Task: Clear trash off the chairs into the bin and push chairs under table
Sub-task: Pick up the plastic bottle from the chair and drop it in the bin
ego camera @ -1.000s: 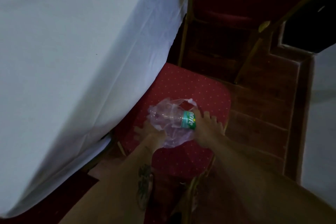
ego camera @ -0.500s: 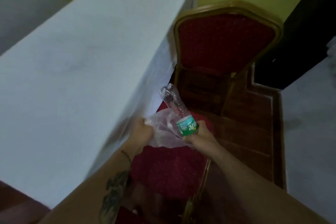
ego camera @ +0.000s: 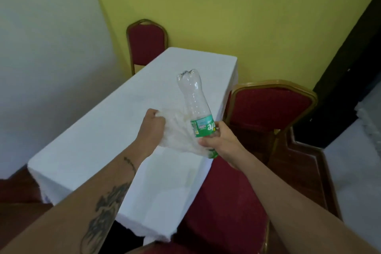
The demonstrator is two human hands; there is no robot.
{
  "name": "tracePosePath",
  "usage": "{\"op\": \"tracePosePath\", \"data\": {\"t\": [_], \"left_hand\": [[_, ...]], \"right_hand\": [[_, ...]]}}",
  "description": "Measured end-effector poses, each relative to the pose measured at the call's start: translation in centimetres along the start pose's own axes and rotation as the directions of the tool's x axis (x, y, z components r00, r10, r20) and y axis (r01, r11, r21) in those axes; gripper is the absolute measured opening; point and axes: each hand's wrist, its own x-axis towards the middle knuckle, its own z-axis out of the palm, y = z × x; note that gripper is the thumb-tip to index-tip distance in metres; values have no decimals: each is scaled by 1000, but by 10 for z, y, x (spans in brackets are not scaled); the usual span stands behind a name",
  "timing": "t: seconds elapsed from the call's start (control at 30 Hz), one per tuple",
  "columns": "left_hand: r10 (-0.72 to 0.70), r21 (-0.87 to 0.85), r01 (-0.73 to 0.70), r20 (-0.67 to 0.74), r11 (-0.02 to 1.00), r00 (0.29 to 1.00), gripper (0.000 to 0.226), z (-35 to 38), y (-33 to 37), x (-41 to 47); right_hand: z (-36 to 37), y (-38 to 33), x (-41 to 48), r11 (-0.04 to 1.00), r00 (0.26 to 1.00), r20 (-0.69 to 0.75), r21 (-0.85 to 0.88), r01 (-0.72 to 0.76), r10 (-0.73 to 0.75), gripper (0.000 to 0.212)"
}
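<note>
Trash is up off the chair seat [ego camera: 226, 202] below my hands now: right hand [ego camera: 222, 144] clamps the bottle [ego camera: 195, 101], left hand [ego camera: 151, 128] bunches the plastic bag [ego camera: 177, 136] just beside it. Bin next.

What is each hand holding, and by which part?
Right hand grips the plastic bottle by its labelled lower end; left hand clutches the plastic bag by one bunched edge.

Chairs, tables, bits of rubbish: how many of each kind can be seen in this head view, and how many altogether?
Red chairs: 3
White-clothed table: 1
Plastic bottle: 1
Plastic bag: 1
Total: 6
</note>
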Motion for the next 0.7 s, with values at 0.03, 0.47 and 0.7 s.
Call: {"op": "tracePosePath", "data": {"t": [0.03,0.47,0.7], "left_hand": [[-9,-16,9,4,1000,1000,18,-24,1,0],[-338,-105,324,-165,940,927,36,-318,-130,-30],[-574,-187,544,-309,818,758,33,-362,-272,-64]], "right_hand": [[22,-11,-4,1000,1000,5,-13,15,-15,61],[326,-51,-36,971,930,331,-223,-90,163,57],[419,27,-50,879,855,394,-457,-136,337,59]]}}
